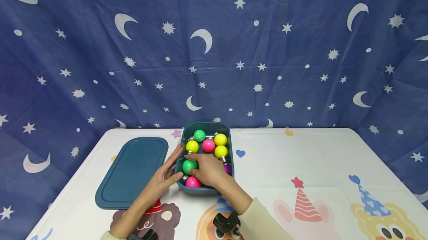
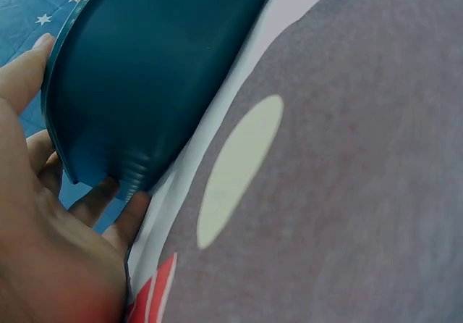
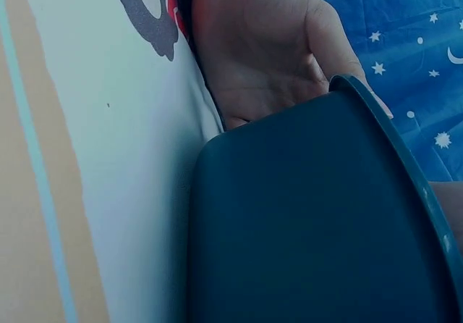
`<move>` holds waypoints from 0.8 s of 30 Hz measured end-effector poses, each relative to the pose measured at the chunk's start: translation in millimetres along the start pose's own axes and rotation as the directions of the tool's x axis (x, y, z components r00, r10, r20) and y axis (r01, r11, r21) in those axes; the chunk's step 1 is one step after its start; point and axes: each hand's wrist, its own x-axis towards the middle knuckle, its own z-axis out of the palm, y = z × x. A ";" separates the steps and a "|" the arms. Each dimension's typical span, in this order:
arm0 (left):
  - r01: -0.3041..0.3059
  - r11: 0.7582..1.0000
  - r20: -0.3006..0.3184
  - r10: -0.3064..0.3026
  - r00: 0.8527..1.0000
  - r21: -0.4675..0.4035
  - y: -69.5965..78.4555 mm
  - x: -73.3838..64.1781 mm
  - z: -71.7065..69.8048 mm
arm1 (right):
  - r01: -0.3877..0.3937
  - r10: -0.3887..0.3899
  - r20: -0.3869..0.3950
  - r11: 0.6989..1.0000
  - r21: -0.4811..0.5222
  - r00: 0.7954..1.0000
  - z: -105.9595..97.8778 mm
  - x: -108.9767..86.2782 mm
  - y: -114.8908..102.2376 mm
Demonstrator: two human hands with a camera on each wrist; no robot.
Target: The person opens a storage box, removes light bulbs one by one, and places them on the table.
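Note:
A dark teal plastic box (image 1: pixel 207 191) holds several coloured light bulbs with silver screw bases. My right hand (image 1: pixel 210 167) reaches over its near right side, thumb and forefinger around a green bulb (image 1: pixel 188 166). Its other fingers are hidden, and the right wrist view shows mostly the box's outer wall (image 3: pixel 304 221). Against the box's left side rests my left hand (image 1: pixel 164 180), fingers extended and thumb at the rim. In the left wrist view, the fingers of that hand (image 2: pixel 51 229) touch the box's end wall (image 2: pixel 152 69). Close to the right thumb lies a pink bulb (image 1: pixel 193 182).
Left of the box, a flat teal lid (image 1: pixel 133 173) lies on the white tablecloth (image 1: pixel 267 158) printed with cartoon animals. Elsewhere in the box are yellow bulbs (image 1: pixel 220 139), a textured green bulb (image 1: pixel 199 136) and another pink bulb (image 1: pixel 208 145). A blue star-patterned curtain (image 1: pixel 227 46) hangs behind.

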 end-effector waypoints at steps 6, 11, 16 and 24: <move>-0.010 1.000 0.001 0.010 1.000 -0.004 -0.8 -0.1 -0.7 | -0.002 0.002 0.010 1.000 -0.008 1.000 -0.7 -0.1 -1.8; -0.009 1.000 0.000 0.009 1.000 0.002 -1.9 0.3 -1.1 | -0.002 0.002 0.004 1.000 -0.001 1.000 -1.3 -0.4 -1.6; 0.000 1.000 -0.006 0.000 1.000 0.004 -1.5 0.4 -1.3 | 0.017 -0.015 -0.036 0.998 0.052 0.999 -2.7 -0.7 -0.6; 0.008 1.000 -0.009 -0.008 1.000 0.000 1.7 0.3 -0.4 | 0.080 -0.051 -0.131 0.972 0.220 0.990 -15.7 0.5 3.7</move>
